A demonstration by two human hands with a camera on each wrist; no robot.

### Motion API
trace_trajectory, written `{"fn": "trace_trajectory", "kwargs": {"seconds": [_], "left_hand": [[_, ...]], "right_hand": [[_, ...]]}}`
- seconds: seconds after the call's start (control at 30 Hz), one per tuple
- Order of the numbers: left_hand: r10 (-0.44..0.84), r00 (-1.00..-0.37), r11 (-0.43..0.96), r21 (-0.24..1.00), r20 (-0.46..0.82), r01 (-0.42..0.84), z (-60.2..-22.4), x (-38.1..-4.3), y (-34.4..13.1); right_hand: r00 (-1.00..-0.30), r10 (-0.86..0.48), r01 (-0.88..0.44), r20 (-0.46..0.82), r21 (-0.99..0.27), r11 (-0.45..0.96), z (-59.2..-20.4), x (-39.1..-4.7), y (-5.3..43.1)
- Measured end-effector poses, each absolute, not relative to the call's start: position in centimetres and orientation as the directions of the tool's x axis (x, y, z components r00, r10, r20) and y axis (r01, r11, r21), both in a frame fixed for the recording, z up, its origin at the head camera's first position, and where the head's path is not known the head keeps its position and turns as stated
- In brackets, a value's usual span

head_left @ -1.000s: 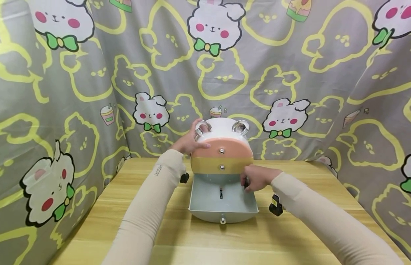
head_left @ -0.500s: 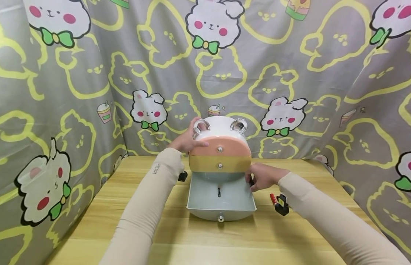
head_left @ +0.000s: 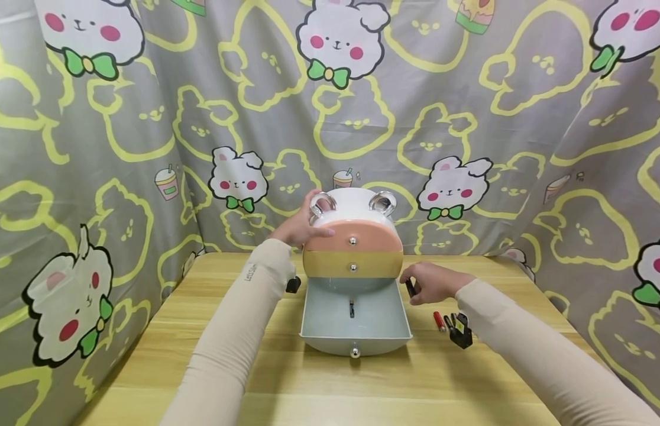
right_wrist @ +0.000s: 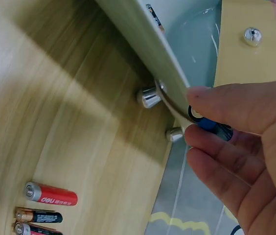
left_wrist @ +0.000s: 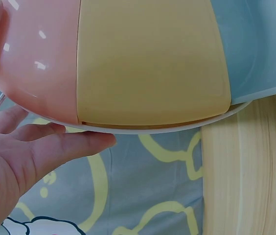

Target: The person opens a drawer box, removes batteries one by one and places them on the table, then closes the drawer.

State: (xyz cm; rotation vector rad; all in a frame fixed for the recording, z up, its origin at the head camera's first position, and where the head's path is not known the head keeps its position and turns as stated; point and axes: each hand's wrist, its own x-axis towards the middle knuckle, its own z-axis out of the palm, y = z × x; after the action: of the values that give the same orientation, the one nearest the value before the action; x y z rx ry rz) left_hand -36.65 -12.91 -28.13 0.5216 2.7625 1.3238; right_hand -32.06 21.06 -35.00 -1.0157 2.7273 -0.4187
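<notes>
A small drawer cabinet [head_left: 353,202] with silver ear-like rings stands on the table, its pale blue-grey bottom drawer [head_left: 330,325] pulled out. My left hand [head_left: 295,228] holds the cabinet's upper left side, thumb on the pink front [left_wrist: 40,54] and fingers along the side edge. Just right of the drawer, my right hand [head_left: 433,281] pinches a blue battery [right_wrist: 209,125] between thumb and fingers; part of it is hidden. One dark battery [head_left: 352,308] lies inside the drawer. Beside my right wrist are a red battery [right_wrist: 52,194] and black-and-copper batteries [right_wrist: 39,216] on the table.
The yellow middle drawer [head_left: 330,265] is closed, with a silver knob. The open drawer's front knob [head_left: 355,352] sticks out toward me. A patterned curtain [head_left: 287,130] hangs behind and along both sides of the wooden table [head_left: 245,367].
My right hand has moved right, out from the drawer's right side, still pinching a battery. Batteries on the table beside its wrist have come into sight. My left hand stays on the cabinet.
</notes>
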Motion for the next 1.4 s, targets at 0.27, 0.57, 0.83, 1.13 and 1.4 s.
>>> {"fn": "trace_trajectory", "kwargs": {"seconds": [0.27, 0.57, 0.83, 1.13, 1.4], "left_hand": [[0.314, -0.942, 0.584, 0.759, 0.118, 0.289, -28.1, -36.7, -12.8], [0.314, -0.941, 0.587, 0.754, 0.122, 0.294, -28.2, -36.7, -13.0], [0.301, -0.946, 0.588, 0.757, 0.12, 0.284, -28.3, -36.6, -13.1], [0.307, -0.945, 0.577, 0.767, 0.114, 0.28, -28.4, -36.3, -12.8], [0.3, -0.946, 0.586, 0.76, 0.119, 0.281, -28.3, -36.3, -12.8]], "right_hand": [[-0.767, -0.636, -0.578, -0.089, -0.336, 0.744, -35.7, -32.4, 22.1], [-0.782, -0.62, -0.564, -0.064, -0.352, 0.747, -37.3, -33.3, 23.2], [-0.801, -0.595, -0.545, -0.059, -0.338, 0.767, -38.5, -33.9, 24.4], [-0.815, -0.576, -0.528, -0.06, -0.332, 0.782, -39.9, -34.0, 25.9], [-0.813, -0.58, -0.534, -0.053, -0.329, 0.779, -40.2, -34.3, 26.5]]}}
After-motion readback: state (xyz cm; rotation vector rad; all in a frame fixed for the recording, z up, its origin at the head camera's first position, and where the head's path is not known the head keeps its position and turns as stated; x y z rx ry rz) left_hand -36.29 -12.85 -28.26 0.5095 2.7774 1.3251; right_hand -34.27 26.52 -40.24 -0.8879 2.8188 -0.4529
